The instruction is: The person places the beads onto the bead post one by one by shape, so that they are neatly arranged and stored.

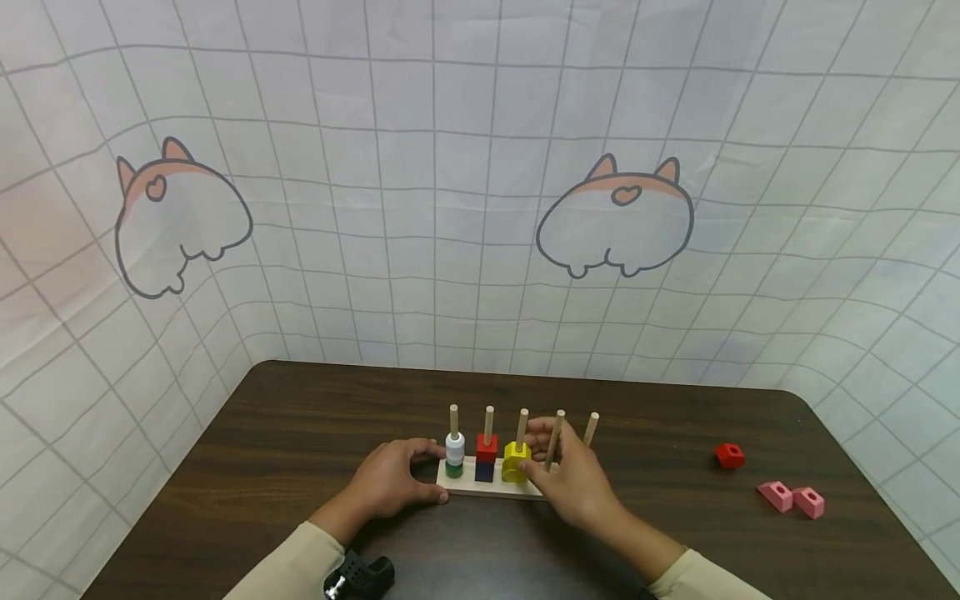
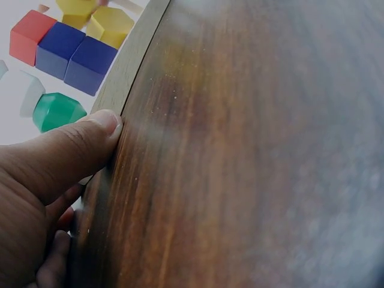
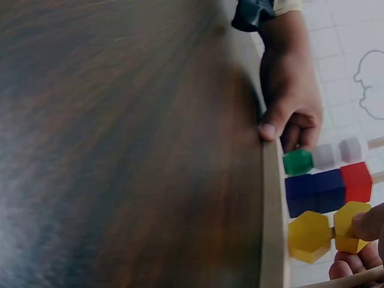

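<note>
My left hand (image 1: 393, 479) grips the left end of a pale wooden peg board (image 1: 491, 491), its thumb on the front edge. In the right wrist view, my right hand (image 1: 573, 479) pinches the upper yellow block (image 3: 344, 227) on the third peg. Below it sits a lower yellow hexagonal block (image 3: 308, 237), with a small gap between them. White beads (image 1: 454, 446) stack over a green bead (image 1: 453, 470) on the first peg. The second peg carries a red block (image 1: 487, 446) above dark blue blocks (image 1: 484, 472). The fourth peg (image 1: 555, 437) and fifth peg (image 1: 592, 427) show bare upper parts.
To the right on the dark wooden table (image 1: 337, 400) lie a red block (image 1: 729, 455) and two pink blocks (image 1: 776, 495), each with a hole. A gridded white curtain (image 1: 465, 208) surrounds the table's back and sides. A black device (image 1: 360, 575) is on the left wrist.
</note>
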{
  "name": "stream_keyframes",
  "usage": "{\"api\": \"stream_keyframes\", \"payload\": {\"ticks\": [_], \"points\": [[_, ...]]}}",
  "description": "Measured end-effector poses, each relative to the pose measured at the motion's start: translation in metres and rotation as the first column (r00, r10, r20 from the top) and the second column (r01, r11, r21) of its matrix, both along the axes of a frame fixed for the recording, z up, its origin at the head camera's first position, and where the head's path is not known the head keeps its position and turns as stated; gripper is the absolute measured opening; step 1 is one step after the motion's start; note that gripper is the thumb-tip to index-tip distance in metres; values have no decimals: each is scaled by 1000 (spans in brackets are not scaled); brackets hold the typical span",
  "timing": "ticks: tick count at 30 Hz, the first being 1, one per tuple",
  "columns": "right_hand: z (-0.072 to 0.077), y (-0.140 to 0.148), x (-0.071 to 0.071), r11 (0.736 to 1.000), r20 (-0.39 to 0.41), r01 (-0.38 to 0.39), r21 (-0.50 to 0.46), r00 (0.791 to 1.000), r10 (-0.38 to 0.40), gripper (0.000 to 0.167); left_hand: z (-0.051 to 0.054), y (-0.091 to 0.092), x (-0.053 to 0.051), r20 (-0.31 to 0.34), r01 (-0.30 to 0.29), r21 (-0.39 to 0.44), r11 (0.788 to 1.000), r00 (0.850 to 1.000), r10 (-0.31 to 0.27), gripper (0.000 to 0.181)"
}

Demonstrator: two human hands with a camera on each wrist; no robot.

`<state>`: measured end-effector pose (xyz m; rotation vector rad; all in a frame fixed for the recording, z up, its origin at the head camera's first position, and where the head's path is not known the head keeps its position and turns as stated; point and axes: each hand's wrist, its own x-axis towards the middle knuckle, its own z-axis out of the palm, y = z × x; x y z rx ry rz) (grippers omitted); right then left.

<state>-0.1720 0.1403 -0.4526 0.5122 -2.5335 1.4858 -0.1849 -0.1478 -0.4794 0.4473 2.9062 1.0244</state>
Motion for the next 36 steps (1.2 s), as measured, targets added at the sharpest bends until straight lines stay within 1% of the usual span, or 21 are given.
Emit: {"api": "stream_keyframes", "payload": {"ticks": [4,10,14,20,23,26,31,36], "points": [[-4,0,0,1000,-7,-12,-15,1000,12,46,0,0,0,8,-6,1,1000,1000,6,55],[-5,0,0,999,-28,-21,-27,999,20,49,0,-1,0,10,-8,3,1000,1000,8,55],[-4,1,1,999,-8,-21,-39,1000,21,55,0,0,0,4,-5,-4,1000,1000,5,55],[-2,7,7,998,1,-60,-30,998,61,65,0,0,-1,1,-2,-4,1000,1000,2,55],[0,13,11,996,24,-86,0,996,86,67,0,0,0,1,-1,0,1000,1000,1,55],[3,22,15,990,41,-131,49,991,129,67,0,0,0,5,-4,3,1000,1000,4,55],[4,43,19,966,43,-209,149,978,205,63,1,0,0,12,-8,2,1000,1000,8,55],[6,71,20,945,80,-258,199,966,247,54,0,0,0,7,-5,-2,1000,1000,5,55]]}}
